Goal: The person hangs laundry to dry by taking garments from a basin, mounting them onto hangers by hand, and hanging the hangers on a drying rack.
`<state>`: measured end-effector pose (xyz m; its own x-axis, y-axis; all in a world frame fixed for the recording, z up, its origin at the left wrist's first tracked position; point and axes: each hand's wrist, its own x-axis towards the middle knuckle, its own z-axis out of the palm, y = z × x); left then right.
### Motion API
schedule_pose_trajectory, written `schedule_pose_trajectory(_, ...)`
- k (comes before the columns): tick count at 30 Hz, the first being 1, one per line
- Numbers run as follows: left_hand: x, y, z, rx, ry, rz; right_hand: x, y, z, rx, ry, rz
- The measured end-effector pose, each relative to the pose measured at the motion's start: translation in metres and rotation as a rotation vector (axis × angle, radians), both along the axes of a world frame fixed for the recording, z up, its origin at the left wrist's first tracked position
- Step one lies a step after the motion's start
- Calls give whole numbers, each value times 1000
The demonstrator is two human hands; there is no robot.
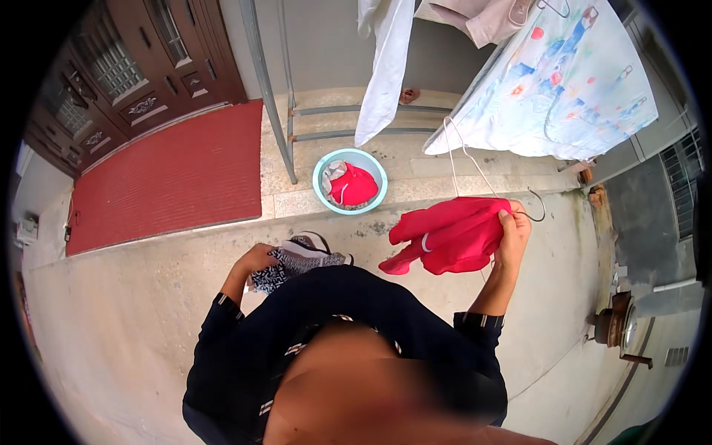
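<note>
My right hand (513, 233) is closed on a red garment (456, 237) at its upper right end. A metal hanger hook (540, 205) sticks out beside my fingers, and the garment hangs bunched to the left. Low on the left, my left hand (259, 258) is against the black-and-white patterned trousers (268, 279) that I wear. Its fingertips are hidden, so whether it grips the cloth cannot be seen. A light blue basin (320, 199) stands ahead on the step, with red cloth (356, 185) and grey cloth (333, 175) in it.
Overhead to the right, a flowered sheet (564, 89) and a white cloth (386, 74) hang by a metal rack (271, 89). A cord loop (475, 159) dangles behind the red garment. A red mat (170, 178) lies before brown doors (111, 67). The raised step edge (289, 219) crosses ahead.
</note>
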<state>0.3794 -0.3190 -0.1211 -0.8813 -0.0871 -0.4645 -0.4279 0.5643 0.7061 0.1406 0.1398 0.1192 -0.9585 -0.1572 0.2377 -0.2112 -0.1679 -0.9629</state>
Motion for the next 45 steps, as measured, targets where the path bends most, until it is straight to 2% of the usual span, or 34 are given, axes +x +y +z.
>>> schedule_pose_trajectory(2,-21,5,48,586,57,330,1,-5,-3,0,-15,-59)
schedule_pose_trajectory(4,-41,-1,95,589,328,338,2,-12,-5,-68,-47,-132)
schedule_pose_trajectory(6,-52,2,143,817,572,323,5,-19,-11,-151,-39,-122)
schedule_pose_trajectory(7,-56,4,156,1022,611,373,6,-24,-14,-179,-41,-119)
schedule_pose_trajectory(8,-63,-5,144,1071,603,419,6,-27,-17,-205,-45,-118)
schedule_pose_trajectory(10,-83,-12,129,461,511,276,5,-30,-22,-143,-66,-60)
schedule_pose_trajectory(11,-83,-7,124,545,441,279,6,-32,-20,-103,-75,-21)
schedule_pose_trajectory(12,-82,1,127,747,439,310,7,-33,-18,-66,-85,6)
schedule_pose_trajectory(14,-86,9,129,765,470,252,5,-33,-13,-40,-93,99)
schedule_pose_trajectory(15,-90,11,122,924,513,249,8,-34,-9,-39,-121,125)
schedule_pose_trajectory(16,-92,21,138,959,560,254,9,-35,-4,-36,-143,157)
schedule_pose_trajectory(18,-101,16,126,998,560,265,5,-34,-2,-36,-103,272)
schedule_pose_trajectory(22,-109,34,148,1006,628,190,1,-28,-5,45,-122,303)
schedule_pose_trajectory(25,-112,61,159,1012,797,217,4,-33,-7,13,-158,303)
schedule_pose_trajectory(26,-110,73,167,1158,914,222,7,-38,-5,-29,-173,306)
schedule_pose_trajectory(27,-110,89,182,1153,1105,185,9,-44,-2,-71,-186,311)
schedule_pose_trajectory(29,-110,107,195,1070,1473,106,14,-55,9,-193,-223,430)
schedule_pose_trajectory(31,-125,127,206,712,1607,10,23,-67,20,-294,-230,492)
schedule_pose_trajectory(32,-140,137,206,502,1592,-33,30,-71,28,-333,-217,542)
schedule_pose_trajectory(34,-173,157,196,146,1443,-113,47,-77,46,-406,-184,648)
schedule_pose_trajectory(36,-188,169,190,-35,1320,-172,61,-80,60,-171,-146,680)
schedule_pose_trajectory(39,-201,174,185,-235,1050,-270,61,-86,41,138,-121,726)
schedule_pose_trajectory(42,-214,170,181,-410,670,-426,64,-100,33,68,-249,730)
schedule_pose_trajectory(45,-217,160,179,-497,442,-521,48,-100,15,-8,-296,606)
